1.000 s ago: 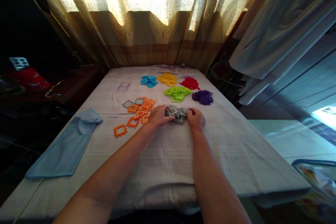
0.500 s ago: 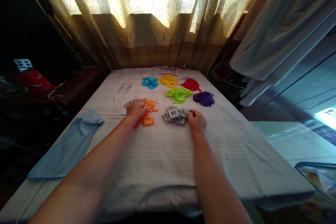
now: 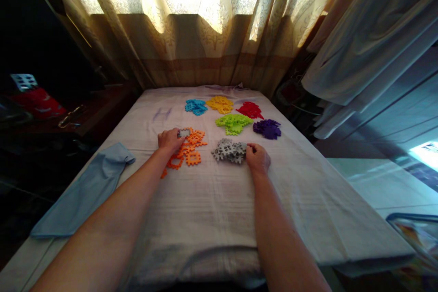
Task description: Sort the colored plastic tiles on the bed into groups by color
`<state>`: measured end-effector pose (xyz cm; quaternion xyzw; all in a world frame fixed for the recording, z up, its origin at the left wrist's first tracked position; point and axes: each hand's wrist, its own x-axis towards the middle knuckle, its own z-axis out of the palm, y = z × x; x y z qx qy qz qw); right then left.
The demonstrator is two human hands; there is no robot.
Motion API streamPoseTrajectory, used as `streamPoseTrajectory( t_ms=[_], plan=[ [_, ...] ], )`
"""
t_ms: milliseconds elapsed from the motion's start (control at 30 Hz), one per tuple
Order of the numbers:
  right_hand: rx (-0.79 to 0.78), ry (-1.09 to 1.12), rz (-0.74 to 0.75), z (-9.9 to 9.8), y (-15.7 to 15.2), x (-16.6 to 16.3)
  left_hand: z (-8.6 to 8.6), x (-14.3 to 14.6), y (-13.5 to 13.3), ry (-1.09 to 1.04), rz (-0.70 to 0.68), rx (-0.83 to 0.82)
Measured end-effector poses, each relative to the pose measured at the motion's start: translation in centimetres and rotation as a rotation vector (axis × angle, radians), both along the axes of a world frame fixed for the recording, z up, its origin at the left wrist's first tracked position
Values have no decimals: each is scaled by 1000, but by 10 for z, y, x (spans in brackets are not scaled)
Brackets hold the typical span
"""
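Note:
My left hand [image 3: 169, 140] is closed on a grey interlocking plastic tile [image 3: 184, 132] at the far left side of the orange tiles [image 3: 193, 159]. These notched orange pieces lie in a loose, spread pile beside and under the hand. At the right edge of a heap of grey tiles [image 3: 227, 149], my right hand [image 3: 258, 159] has its fingers curled in a pinch against a grey piece. The fingertips of that hand are partly hidden.
Farther back lie piles of blue tiles [image 3: 196, 106], yellow tiles [image 3: 220, 104], red tiles [image 3: 250, 110], lime green tiles [image 3: 234, 123] and purple tiles [image 3: 267, 128]. A light blue cloth [image 3: 85, 191] rests on the left of the sheet-covered table [image 3: 212, 219]. Curtains hang behind.
My left hand has shifted slightly left, uncovering more orange tiles, and the grey tile now shows at its right side. My right hand stays beside the grey heap.

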<state>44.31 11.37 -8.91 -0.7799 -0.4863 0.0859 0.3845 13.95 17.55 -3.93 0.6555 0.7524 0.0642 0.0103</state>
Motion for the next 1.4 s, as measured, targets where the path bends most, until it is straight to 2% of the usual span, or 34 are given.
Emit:
streamPoseTrajectory(
  t_ms=[300, 500, 567, 667, 833, 900, 1067, 1233, 1400],
  plan=[
    [1, 7, 12, 1, 0, 0, 2, 0, -3, -11, -30, 25],
    [-4, 19, 14, 4, -1, -1, 14, 6, -9, -62, -19, 101],
    [-4, 24, 20, 4, -1, -2, 19, 17, -13, -133, -72, 149],
    [0, 20, 25, 3, -1, -2, 22, 48, -23, -224, -267, 178],
    [-2, 29, 38, 3, -1, 0, 19, 107, -44, -219, -542, 150],
    [0, 50, 36, 3, 0, 2, 20, 123, -50, -177, -595, 142],
    [-1, 76, 23, 3, 1, 3, 21, 147, -59, -114, -612, 135],
    [-23, 74, 22, 5, 1, 3, 17, 148, -60, -121, -636, 139],
    [-20, 71, 20, 6, -1, 2, 14, 112, -48, -146, -516, 152]
  ],
)
